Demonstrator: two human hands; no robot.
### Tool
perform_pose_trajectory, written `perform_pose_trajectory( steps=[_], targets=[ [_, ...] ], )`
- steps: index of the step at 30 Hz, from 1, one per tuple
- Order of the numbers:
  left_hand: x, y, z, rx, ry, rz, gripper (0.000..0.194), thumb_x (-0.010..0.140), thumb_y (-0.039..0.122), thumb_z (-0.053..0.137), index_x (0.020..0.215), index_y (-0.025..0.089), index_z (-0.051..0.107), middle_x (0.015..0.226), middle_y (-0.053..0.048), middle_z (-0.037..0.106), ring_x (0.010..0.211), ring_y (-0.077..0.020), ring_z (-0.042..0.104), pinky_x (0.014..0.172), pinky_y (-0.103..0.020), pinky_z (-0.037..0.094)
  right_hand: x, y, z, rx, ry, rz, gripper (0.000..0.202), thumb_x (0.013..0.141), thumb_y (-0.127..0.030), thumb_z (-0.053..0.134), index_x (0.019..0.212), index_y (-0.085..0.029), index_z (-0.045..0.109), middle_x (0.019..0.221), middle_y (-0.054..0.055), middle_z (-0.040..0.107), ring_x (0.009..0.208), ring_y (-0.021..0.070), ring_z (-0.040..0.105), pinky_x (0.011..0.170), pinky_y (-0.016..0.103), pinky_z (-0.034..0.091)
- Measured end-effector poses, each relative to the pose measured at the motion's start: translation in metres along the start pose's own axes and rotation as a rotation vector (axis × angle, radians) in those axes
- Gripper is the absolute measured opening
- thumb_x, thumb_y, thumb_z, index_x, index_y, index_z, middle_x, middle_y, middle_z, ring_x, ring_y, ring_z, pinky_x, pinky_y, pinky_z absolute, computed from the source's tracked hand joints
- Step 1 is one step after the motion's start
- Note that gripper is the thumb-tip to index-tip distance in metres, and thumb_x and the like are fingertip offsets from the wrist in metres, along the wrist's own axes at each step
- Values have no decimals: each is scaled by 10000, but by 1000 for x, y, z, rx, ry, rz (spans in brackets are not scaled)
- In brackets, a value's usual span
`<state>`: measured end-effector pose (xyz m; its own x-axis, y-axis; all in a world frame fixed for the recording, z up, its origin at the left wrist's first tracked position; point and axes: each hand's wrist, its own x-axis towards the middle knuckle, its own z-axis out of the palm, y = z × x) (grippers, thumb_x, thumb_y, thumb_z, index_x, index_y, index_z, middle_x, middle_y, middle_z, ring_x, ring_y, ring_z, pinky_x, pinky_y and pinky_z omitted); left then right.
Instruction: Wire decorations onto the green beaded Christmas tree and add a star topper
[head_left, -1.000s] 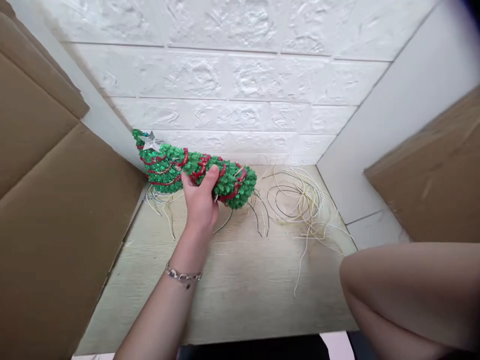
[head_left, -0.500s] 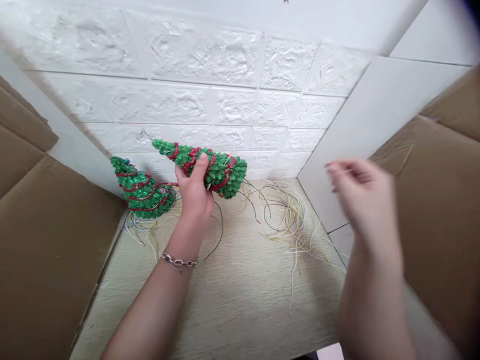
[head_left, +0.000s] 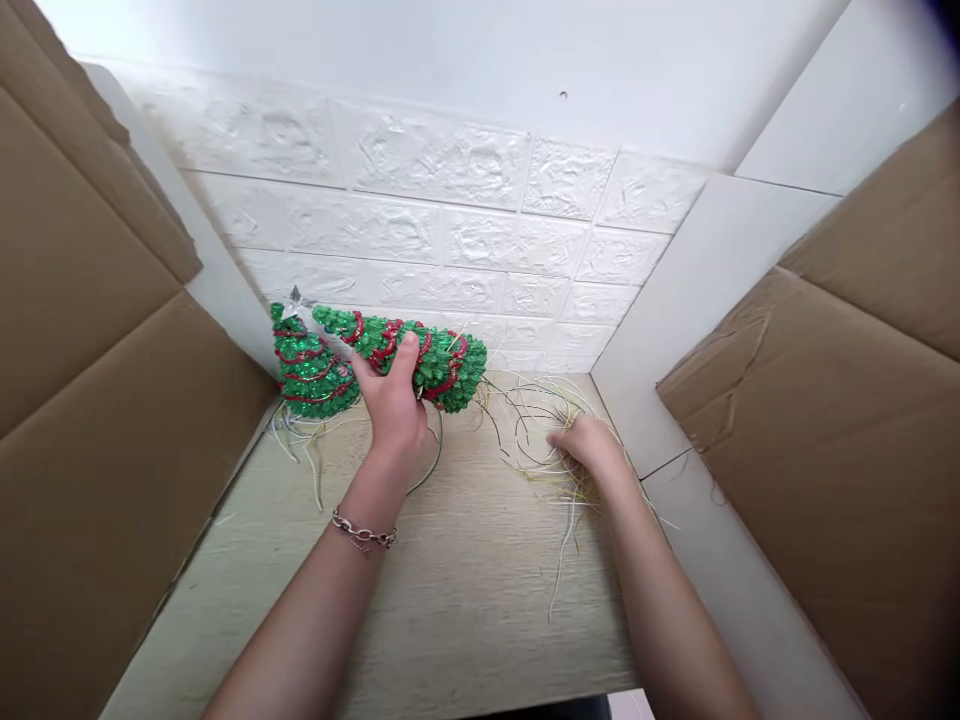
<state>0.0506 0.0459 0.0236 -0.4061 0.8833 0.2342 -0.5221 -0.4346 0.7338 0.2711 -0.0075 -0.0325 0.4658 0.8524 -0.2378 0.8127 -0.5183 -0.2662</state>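
My left hand (head_left: 395,400) is wrapped round a small green Christmas tree (head_left: 442,372) with red garland and a silver star at its tip. The tree lies tilted on its side above the table, its base toward the right. A second Christmas tree (head_left: 311,378), green with red garland, stands behind it at the left, partly covered by the first one's tip. At the right, my right hand (head_left: 589,440) is down in a tangle of thin wires (head_left: 574,490), white, yellow and dark. Its fingers are closed among them, with the fingertips partly hidden.
The pale wooden table (head_left: 480,600) ends at a white brick-patterned wall (head_left: 480,235). Brown cardboard stands at the left (head_left: 112,450) and at the right (head_left: 847,420). More loose wires (head_left: 315,480) lie under the standing tree.
My right hand has come down and left from the air at the right into the wire tangle, and its fingers are closed there. My left hand still holds the tree; the view has tilted upward.
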Motion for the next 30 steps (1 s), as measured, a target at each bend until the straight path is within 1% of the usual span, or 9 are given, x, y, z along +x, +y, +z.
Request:
perform_pose_trajectory(
  steps=[6, 12, 14, 17, 20, 23, 26, 28, 30],
  targets=[
    [-12, 3, -30, 27, 101, 29, 545, 597, 289, 778, 1048, 222, 480, 1126, -64, 569, 1006, -166, 575, 935, -355, 460, 10, 11, 2, 73, -38, -46, 141, 666, -262, 554, 682, -151, 640, 607, 48, 584, 594, 147, 544, 505, 225, 341],
    [-10, 5, -47, 24, 116, -16, 479, 561, 272, 796, 939, 226, 505, 1023, -31, 605, 910, -144, 598, 854, -323, 508, 11, 22, -12, 391, 27, -100, 217, 650, -351, 589, 570, -150, 566, 504, -21, 470, 489, 92, 400, 478, 224, 277],
    [-10, 3, -49, 17, 108, -18, 456, 567, 273, 791, 919, 229, 506, 1007, -25, 609, 901, -145, 603, 840, -326, 514, 9, 23, -17, 619, 112, -145, 262, 642, -406, 589, 590, -152, 553, 498, -38, 448, 467, 79, 360, 475, 223, 271],
    [-11, 0, -49, 20, 96, -22, 444, 574, 269, 785, 916, 242, 505, 997, -14, 612, 911, -146, 606, 837, -334, 515, 5, 22, -25, 964, 359, -205, 306, 642, -462, 569, 642, -157, 547, 514, -51, 432, 458, 71, 331, 467, 219, 271],
    [-13, -2, -49, 28, 87, -37, 444, 575, 269, 783, 922, 247, 507, 1009, -14, 612, 909, -148, 609, 829, -335, 517, 3, 19, -29, 1174, 556, -250, 318, 647, -475, 563, 701, -163, 538, 525, -59, 414, 447, 73, 326, 444, 214, 272],
    [-14, 0, -48, 24, 96, -38, 443, 575, 264, 781, 924, 244, 509, 1025, -22, 608, 941, -156, 602, 842, -338, 511, 2, 20, -31, 1219, 653, -279, 322, 689, -484, 526, 749, -167, 533, 527, -61, 408, 441, 82, 338, 435, 215, 282],
    [-13, 2, -48, 25, 109, -43, 435, 578, 260, 778, 922, 239, 512, 1033, -27, 602, 951, -158, 595, 850, -336, 505, 4, 23, -31, 997, 760, -189, 304, 711, -450, 514, 743, -154, 576, 547, -38, 463, 498, 99, 399, 507, 228, 339],
    [-12, 1, -49, 28, 111, -47, 443, 579, 265, 778, 932, 238, 512, 1033, -27, 596, 920, -152, 597, 829, -330, 508, 8, 25, -29, 845, 686, -157, 313, 701, -430, 533, 751, -133, 621, 572, -13, 521, 542, 115, 449, 557, 237, 369],
    [-11, 0, -50, 22, 110, -45, 455, 574, 267, 782, 937, 234, 509, 1025, -26, 590, 884, -143, 596, 802, -318, 511, 14, 25, -24, 877, 473, -204, 395, 731, -419, 494, 920, -105, 642, 653, 18, 593, 565, 124, 504, 573, 236, 399]
  ],
)
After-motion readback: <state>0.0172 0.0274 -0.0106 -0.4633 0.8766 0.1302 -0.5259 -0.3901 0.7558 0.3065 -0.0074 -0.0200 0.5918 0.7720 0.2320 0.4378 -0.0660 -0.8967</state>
